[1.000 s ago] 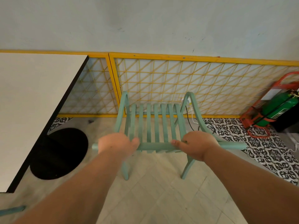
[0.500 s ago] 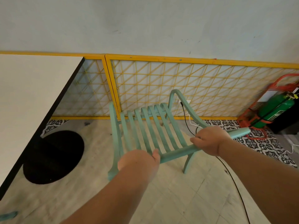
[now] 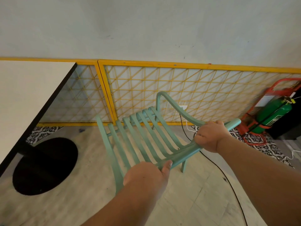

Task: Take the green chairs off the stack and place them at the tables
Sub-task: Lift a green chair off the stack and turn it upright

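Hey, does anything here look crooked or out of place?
Yes. The green chair is tilted, its top rail gripped by the left hand and right hand. A black cable trails loose across the floor beside it.

I count: chair (image 3: 143, 141) x1 | hands x2, left (image 3: 146, 175), right (image 3: 210, 137) | table (image 3: 24, 98) x1 | table base (image 3: 44, 165) x1 | extinguisher (image 3: 273, 115) x1 | yellow panels (image 3: 179, 93) x2 | floor cables (image 3: 228, 180) x2, black, white
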Available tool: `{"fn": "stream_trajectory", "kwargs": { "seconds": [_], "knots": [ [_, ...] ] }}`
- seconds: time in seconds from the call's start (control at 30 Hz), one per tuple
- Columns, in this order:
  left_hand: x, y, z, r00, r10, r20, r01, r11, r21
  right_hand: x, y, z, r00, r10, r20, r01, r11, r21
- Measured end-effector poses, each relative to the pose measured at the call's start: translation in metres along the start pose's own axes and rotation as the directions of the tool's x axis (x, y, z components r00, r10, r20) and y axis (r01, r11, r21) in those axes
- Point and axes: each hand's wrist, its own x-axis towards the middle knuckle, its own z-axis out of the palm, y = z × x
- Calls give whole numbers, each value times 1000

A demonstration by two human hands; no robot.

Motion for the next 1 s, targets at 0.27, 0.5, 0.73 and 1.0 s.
{"fn": "stream_trajectory", "kwargs": {
  "seconds": [0.27, 0.5, 0.73, 1.0],
  "knots": [
    [5, 7, 1, 995, 97, -34, -93, 990, 106, -5, -2, -8, 991, 87, 98, -91, 995, 29],
    [5, -7, -10, 985, 137, 101, -111, 967, -229, -42, -97, -5, 773, 559, 301, -488, 220, 845],
    [4, -70, -3, 905, 390, 169, -291, 858, -424, -43, -147, -18, 664, 630, 402, -398, -157, 904],
    [4, -64, 0, 904, 415, 100, -332, 831, -447, -34, -150, -15, 620, 702, 351, -418, -83, 905]
  ]
}}
